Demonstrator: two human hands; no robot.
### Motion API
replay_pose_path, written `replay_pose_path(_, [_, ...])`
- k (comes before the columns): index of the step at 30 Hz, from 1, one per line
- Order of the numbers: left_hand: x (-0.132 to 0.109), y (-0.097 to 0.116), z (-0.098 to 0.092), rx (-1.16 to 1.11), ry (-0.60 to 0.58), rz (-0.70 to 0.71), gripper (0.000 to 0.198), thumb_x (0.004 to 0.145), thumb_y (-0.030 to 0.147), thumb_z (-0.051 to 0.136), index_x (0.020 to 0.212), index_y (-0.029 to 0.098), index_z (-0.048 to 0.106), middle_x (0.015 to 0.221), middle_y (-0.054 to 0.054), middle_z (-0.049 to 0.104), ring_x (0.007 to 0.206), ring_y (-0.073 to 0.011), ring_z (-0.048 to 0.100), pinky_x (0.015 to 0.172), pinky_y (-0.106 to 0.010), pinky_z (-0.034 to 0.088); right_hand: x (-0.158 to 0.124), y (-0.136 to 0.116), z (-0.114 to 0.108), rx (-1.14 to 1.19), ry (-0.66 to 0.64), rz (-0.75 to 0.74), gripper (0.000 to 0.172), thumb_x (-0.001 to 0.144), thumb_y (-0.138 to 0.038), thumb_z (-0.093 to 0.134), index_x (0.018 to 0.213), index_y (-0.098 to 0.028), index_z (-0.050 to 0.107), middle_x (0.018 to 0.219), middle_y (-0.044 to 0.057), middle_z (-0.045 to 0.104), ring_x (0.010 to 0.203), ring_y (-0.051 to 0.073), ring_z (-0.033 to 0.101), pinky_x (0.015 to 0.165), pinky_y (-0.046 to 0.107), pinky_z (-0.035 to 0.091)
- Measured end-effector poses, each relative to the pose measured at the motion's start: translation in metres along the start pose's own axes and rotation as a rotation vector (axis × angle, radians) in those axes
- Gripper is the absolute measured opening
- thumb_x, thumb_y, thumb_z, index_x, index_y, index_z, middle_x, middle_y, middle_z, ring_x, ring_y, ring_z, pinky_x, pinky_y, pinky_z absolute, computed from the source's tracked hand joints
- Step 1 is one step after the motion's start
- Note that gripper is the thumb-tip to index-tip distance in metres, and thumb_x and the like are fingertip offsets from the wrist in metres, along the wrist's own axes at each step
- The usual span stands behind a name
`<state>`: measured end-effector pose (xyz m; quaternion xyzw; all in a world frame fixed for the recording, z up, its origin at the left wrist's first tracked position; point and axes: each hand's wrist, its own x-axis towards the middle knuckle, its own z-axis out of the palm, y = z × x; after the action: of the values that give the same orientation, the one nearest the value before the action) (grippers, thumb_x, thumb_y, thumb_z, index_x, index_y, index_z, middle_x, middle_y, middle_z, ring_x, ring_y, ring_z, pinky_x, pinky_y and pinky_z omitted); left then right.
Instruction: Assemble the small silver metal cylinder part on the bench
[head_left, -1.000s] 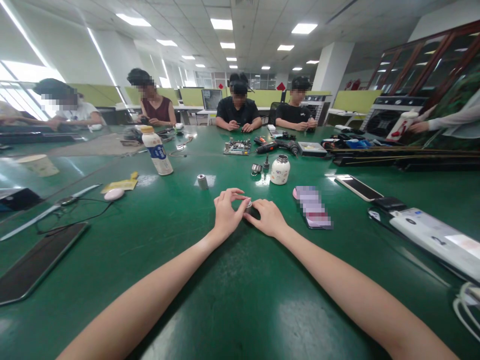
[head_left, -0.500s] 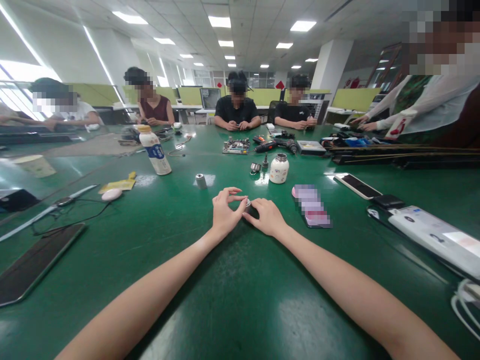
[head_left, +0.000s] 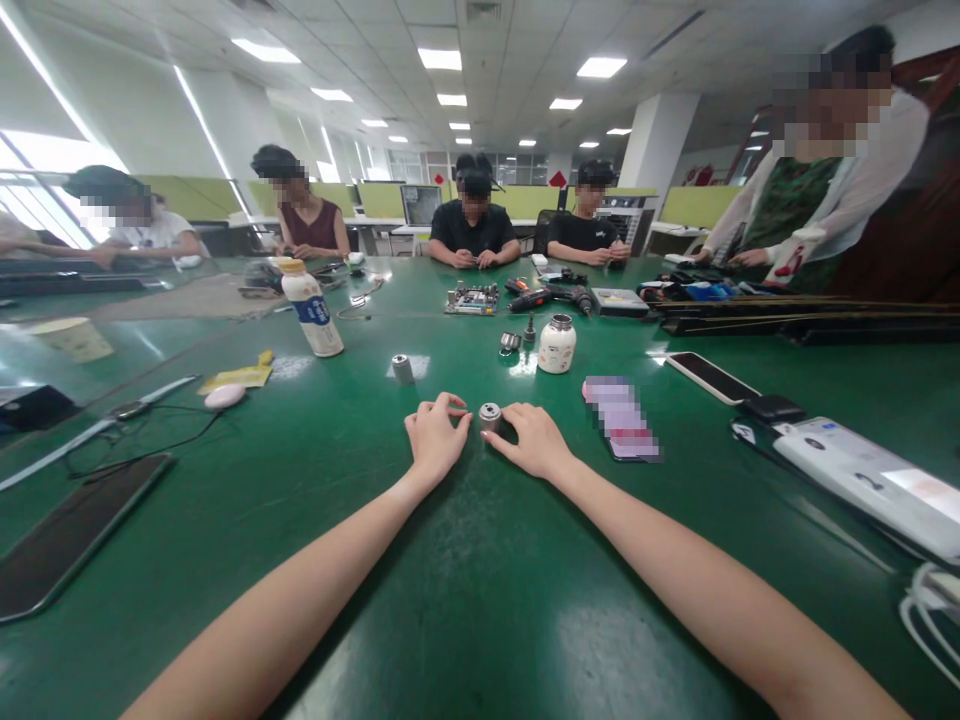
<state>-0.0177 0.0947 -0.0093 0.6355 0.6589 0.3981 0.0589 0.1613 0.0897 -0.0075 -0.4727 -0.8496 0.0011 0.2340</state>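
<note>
looking across a green table (head_left: pixel 450 610). holding the left hand (head_left: pixel 436 435) empty and loosely curled, leaving a gap between thumb and forefinger. cupping the right hand (head_left: pixel 535 438), partly closed, with thumb and fingertips against a metal cylinder (head_left: pixel 490 415). seeing a white jar (head_left: pixel 557 350) farther back, then that cylinder upright on the table between both hands, apart from the left.

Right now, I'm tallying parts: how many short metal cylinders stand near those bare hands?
2. The nearer cylinder stands at the right hand; the farther cylinder stands beyond the left hand. Others could be hidden behind the hands.
</note>
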Motion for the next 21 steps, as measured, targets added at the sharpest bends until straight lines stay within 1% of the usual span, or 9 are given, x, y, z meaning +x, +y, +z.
replay_pose_path(2, [0.000,0.002,0.001,-0.074,0.104,0.039,0.014,0.079,0.026,0.071,0.087,0.025,0.060,0.081,-0.002,0.077,0.097,-0.0291,0.065,0.094,-0.047,0.040,0.000,0.000,0.000,0.004,0.003,-0.001,0.037,0.096,-0.050,0.055,0.106,-0.016,0.066,0.105,0.010,0.069,0.097,0.024,0.061,0.085,0.035,0.042])
replay_pose_path(4, [0.000,0.007,0.001,-0.198,0.229,0.095,0.016,0.081,0.030,0.071,0.086,0.024,0.058,0.083,-0.003,0.076,0.092,-0.0269,0.068,0.093,-0.046,0.043,0.000,0.001,0.000,0.009,0.005,0.000,0.037,0.096,-0.051,0.054,0.106,-0.016,0.066,0.105,0.010,0.069,0.097,0.024,0.061,0.085,0.036,0.042])
replay_pose_path(6, [-0.002,0.012,0.001,-0.314,0.298,0.162,0.019,0.083,0.033,0.070,0.090,0.023,0.056,0.087,-0.003,0.075,0.089,-0.0237,0.071,0.095,-0.044,0.044,0.000,0.001,0.000,0.010,0.002,0.000,0.037,0.095,-0.051,0.055,0.106,-0.017,0.066,0.105,0.010,0.069,0.097,0.024,0.061,0.084,0.035,0.043])
replay_pose_path(7, [-0.004,0.015,0.001,-0.355,0.298,0.191,0.021,0.083,0.034,0.070,0.092,0.023,0.055,0.087,-0.003,0.075,0.088,-0.0226,0.072,0.095,-0.043,0.045,0.000,0.002,0.001,0.009,-0.001,-0.001,0.037,0.095,-0.050,0.055,0.106,-0.017,0.066,0.105,0.010,0.069,0.097,0.024,0.061,0.084,0.035,0.043])
replay_pose_path(9, [-0.007,0.019,0.002,-0.398,0.254,0.228,0.025,0.082,0.033,0.071,0.096,0.023,0.054,0.085,-0.002,0.075,0.087,-0.0216,0.073,0.093,-0.041,0.048,0.001,0.003,0.002,0.005,-0.007,-0.004,0.037,0.095,-0.050,0.056,0.107,-0.017,0.065,0.105,0.010,0.069,0.097,0.023,0.061,0.084,0.035,0.043])
replay_pose_path(12, [-0.010,0.022,0.003,-0.405,0.192,0.244,0.025,0.081,0.031,0.072,0.096,0.023,0.054,0.084,-0.002,0.075,0.087,-0.0216,0.073,0.091,-0.040,0.050,0.001,0.003,0.003,0.001,-0.008,-0.008,0.037,0.095,-0.050,0.055,0.109,-0.017,0.065,0.106,0.011,0.069,0.097,0.023,0.061,0.084,0.035,0.043])
replay_pose_path(19, [-0.011,0.022,0.003,-0.449,0.184,0.228,0.028,0.081,0.035,0.073,0.098,0.023,0.054,0.083,-0.002,0.075,0.087,-0.0223,0.073,0.089,-0.041,0.051,0.001,0.004,0.003,0.015,-0.009,-0.004,0.040,0.095,-0.051,0.055,0.111,-0.016,0.065,0.107,0.010,0.069,0.099,0.024,0.061,0.086,0.036,0.043])
replay_pose_path(21, [-0.011,0.022,0.002,-0.432,0.169,0.238,0.025,0.081,0.034,0.072,0.096,0.022,0.055,0.085,-0.002,0.075,0.088,-0.0222,0.073,0.091,-0.041,0.050,0.001,0.004,0.005,0.020,-0.013,0.001,0.038,0.096,-0.050,0.055,0.110,-0.016,0.065,0.106,0.010,0.069,0.099,0.023,0.061,0.086,0.036,0.043])
